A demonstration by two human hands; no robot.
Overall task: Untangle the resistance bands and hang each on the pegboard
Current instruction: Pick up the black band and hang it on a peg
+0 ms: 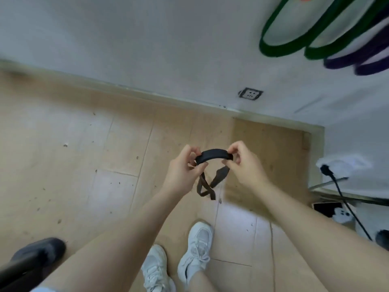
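Down by my white sneakers (179, 264) floor's open. Left hand (185, 167) and right hand (245, 163) each pinch the black band (214, 155), lower loop twisted, I think. Untangling step; next shake it flat, then lift toward green bands (294, 36) hanging up right.

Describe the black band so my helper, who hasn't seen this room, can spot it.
Above the wooden floor, both hands are raised. The black band stretches between the left hand and right hand, its lower part twisted. Unlike the green bands and purple bands on the wall, it is held.
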